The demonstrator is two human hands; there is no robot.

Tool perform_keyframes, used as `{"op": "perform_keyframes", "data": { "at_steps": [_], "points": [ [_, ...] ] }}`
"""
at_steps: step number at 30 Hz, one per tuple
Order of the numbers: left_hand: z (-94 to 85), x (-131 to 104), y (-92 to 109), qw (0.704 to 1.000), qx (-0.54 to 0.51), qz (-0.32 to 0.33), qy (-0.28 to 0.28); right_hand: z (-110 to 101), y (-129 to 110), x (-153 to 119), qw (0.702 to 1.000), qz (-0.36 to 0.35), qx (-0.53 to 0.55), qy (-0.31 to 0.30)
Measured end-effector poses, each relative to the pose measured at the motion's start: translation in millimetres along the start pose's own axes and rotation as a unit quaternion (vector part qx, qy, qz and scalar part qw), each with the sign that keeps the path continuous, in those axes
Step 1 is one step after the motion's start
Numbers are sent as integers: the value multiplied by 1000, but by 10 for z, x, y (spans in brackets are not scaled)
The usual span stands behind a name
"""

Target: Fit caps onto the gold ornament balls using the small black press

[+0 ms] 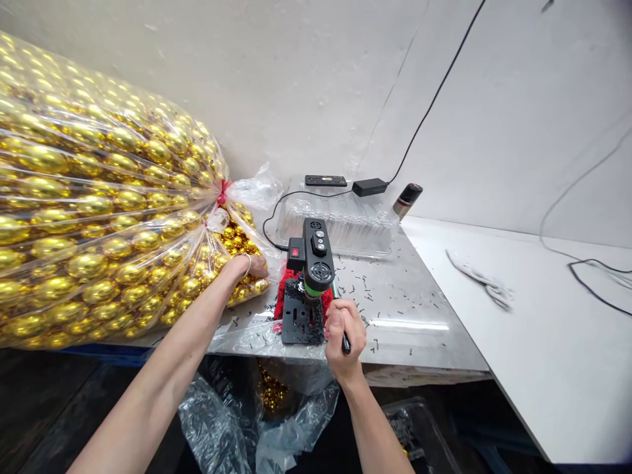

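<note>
My left hand (pixel 257 265) reaches in among shiny gold balls (pixel 237 238) at the opening of a clear plastic bag; its fingers are mostly hidden. A thin band circles that wrist. My right hand (pixel 344 329) is closed around a black handle (pixel 346 343), whose shaft runs up beside a small black machine (pixel 318 257). The machine has round vents, a red switch and a green ring near its lower end. Beneath it lies a slotted black base plate (pixel 302 322) on red fuzzy material (pixel 280 299).
Large clear bags of gold balls (pixel 99 197) fill the left. Behind the machine are a clear plastic tray (pixel 340 227), a power adapter (pixel 370 187) and a dark can (pixel 407 200). Black scraps litter the metal tabletop (pixel 419 329). A glove (pixel 481 280) lies rightward. Below hangs an open plastic bag (pixel 296 431).
</note>
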State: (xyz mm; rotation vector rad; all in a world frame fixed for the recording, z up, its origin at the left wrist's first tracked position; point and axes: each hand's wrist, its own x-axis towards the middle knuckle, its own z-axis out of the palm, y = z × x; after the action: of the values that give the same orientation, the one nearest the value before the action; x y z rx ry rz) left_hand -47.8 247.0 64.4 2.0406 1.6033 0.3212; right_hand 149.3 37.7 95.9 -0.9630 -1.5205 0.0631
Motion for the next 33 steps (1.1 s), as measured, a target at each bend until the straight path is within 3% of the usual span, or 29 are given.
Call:
{"op": "perform_keyframes", "data": {
  "at_steps": [4,12,14,18,19,22,25,27,29,33],
  "points": [
    [-120,-53,10,993,-103,-52,-23,4,3,0,1000,-2,3,1],
    [-319,-329,169,917,-382,-87,77,-13,21,-5,1000,-11,-12,-12],
    [-375,-482,226,871,-476,-74,96,-19,20,-1,1000,-11,-14,-13],
    [-429,-879,321,714,-690,-70,98,-17,4,21,1000,-17,-9,-7],
    [-413,-979,341,688,-716,-72,93,-15,0,29,1000,-19,-6,-5],
    [-260,-1235,398,629,-772,-75,57,-12,-12,47,1000,-25,-1,-1],
    [29,-1389,454,591,-801,-94,11,-17,-17,57,1000,-28,-3,-3],
    [246,-1434,491,589,-801,-110,-8,-24,-18,59,1000,-29,-7,-3],
    [438,-1444,525,615,-779,-119,-23,-30,-17,56,1000,-28,-9,-6],
    [694,-1398,575,741,-660,-125,-7,-35,-9,46,1000,-17,-14,-16]
  ]
}}
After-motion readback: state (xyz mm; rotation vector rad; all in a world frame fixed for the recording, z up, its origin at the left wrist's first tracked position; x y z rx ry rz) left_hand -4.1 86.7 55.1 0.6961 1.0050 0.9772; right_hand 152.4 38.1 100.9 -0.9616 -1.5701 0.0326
